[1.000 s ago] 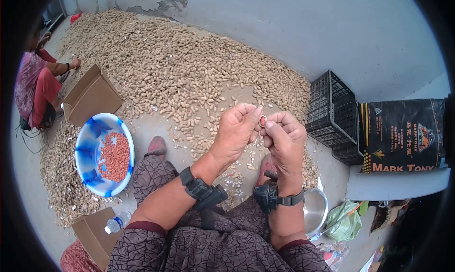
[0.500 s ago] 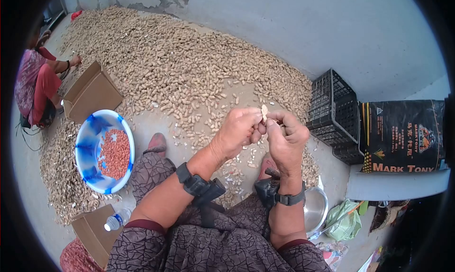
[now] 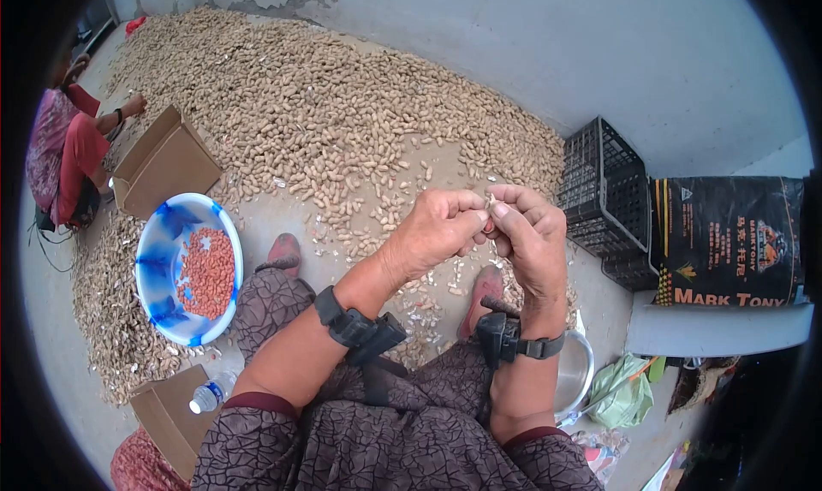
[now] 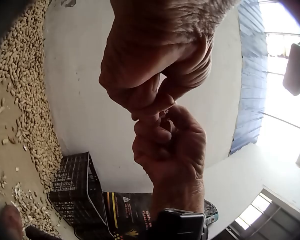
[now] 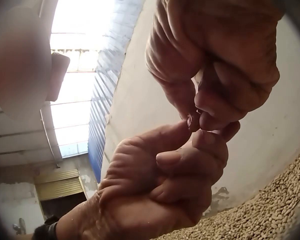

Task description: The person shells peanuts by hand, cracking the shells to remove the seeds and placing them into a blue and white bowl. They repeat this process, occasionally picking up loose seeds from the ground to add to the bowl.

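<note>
Both hands meet in front of the body, above the floor. The left hand [image 3: 435, 234] pinches at a peanut [image 3: 490, 202] between thumb and curled fingers, and the right hand [image 3: 533, 234] grips it from the other side. Pale shell and a bit of red kernel [image 3: 489, 227] show between the fingertips. In the right wrist view a small reddish-brown piece [image 5: 192, 122] sits where the fingertips meet; the fingers hide most of it. A blue-and-white basin [image 3: 152, 296] at the left holds red kernels [image 3: 206, 273].
Unshelled peanuts [image 3: 291, 106] are heaped along the wall. Black crates [image 3: 604, 187] and a black sack [image 3: 728, 243] stand right. Cardboard boxes [image 3: 167, 166], a bottle [image 3: 212, 392] and a seated person [image 3: 73, 153] are left; a metal bowl [image 3: 575, 371] lies beside the right forearm.
Both hands have shifted slightly right, still together. The pale shell that stood up between the fingertips half a second ago is now mostly covered, and red kernel shows below it.
</note>
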Available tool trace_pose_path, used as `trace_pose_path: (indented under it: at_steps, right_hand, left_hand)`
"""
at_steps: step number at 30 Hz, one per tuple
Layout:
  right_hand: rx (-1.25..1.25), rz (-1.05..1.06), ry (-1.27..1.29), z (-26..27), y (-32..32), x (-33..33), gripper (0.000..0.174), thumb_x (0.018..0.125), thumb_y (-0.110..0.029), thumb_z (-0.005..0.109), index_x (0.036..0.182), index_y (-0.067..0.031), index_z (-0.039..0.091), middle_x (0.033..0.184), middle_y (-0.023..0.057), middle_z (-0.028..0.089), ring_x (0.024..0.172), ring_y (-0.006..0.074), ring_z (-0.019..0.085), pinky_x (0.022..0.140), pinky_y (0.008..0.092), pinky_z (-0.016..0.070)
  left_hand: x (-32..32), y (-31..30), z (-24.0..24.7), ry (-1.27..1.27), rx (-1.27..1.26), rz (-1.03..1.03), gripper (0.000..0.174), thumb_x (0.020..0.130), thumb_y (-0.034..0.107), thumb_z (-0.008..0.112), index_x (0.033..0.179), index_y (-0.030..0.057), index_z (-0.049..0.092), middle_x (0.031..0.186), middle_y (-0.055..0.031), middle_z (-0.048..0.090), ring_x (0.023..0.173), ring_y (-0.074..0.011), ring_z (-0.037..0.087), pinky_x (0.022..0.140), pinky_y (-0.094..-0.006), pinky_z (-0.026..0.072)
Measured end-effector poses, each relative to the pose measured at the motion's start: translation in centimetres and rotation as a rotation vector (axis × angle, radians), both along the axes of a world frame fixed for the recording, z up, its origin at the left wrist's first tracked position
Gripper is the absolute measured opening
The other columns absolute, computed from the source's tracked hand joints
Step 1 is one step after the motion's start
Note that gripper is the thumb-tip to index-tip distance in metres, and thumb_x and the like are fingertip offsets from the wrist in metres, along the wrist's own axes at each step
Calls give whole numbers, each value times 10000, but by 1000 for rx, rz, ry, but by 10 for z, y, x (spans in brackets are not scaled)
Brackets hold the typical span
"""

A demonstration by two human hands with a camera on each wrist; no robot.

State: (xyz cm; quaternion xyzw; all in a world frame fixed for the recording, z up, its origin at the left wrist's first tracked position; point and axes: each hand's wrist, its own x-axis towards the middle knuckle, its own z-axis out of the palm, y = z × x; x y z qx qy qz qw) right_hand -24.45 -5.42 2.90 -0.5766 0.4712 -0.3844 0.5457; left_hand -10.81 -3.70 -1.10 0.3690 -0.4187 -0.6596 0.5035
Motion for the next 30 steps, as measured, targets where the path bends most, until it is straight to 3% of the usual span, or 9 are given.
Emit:
trace_pose_path:
  at_steps: [4,7,12,17,30]
  right_hand:
    - [-42,-7,93,-3,3,2,191,785,-70,548,936,45,562,679,32,572,562,50,508,456,173,376]
    - [-207,-47,148,-15,2,4,158,768,-45,560,897,47,570,666,40,574,567,63,521,479,192,400]
    - [-573,-71,395,-12,6,11,134,734,-7,564,860,40,569,596,97,571,533,106,546,495,221,420]
    - [-663,-128,381,-17,2,7,115,737,-15,555,841,26,579,584,120,566,516,138,556,474,254,416]
    - [-766,-88,411,-17,3,4,57,737,-6,545,781,-6,582,588,122,544,507,241,554,463,306,412]
  left_hand:
    - [3,-1,0,-107,43,-115,196,830,162,476,796,-11,560,653,-23,531,499,-48,449,407,-162,332]
    - [7,-2,-2,-19,159,-162,185,824,146,458,768,-8,545,632,-26,520,460,-50,426,354,-160,286]
    - [8,-6,-11,91,226,-175,197,798,125,444,778,-40,550,624,-56,521,465,-68,454,348,-188,294]
    - [8,-5,-6,183,188,-199,185,803,128,453,796,-27,553,636,-46,522,467,-60,456,342,-173,286]
    - [4,-3,-3,53,146,-249,158,835,129,481,778,-5,543,618,-22,518,472,-44,441,382,-163,322]
